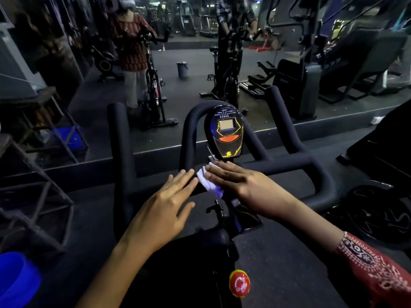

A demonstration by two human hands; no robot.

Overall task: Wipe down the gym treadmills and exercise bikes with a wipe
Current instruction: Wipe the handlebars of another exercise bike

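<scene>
White wipe (209, 182), just one, folded and pressed flat under the straight fingers of the right hand (242, 185), mid-way along the black padded handlebar (289, 163) below one glossy oval console (226, 134). Left hand (164, 210) is open too, just left of the wipe. One round red knob (239, 283) near, dark floor (289, 252), big mirror (200, 63) far.

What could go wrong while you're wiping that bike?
1. The right hand only presses the wipe onto the handlebar with flat fingers. Nothing pinches it, so it might slip off and drop.
2. The lit screen sits just above the wipe, so a damp wipe sliding upward could wet or smear it.
</scene>
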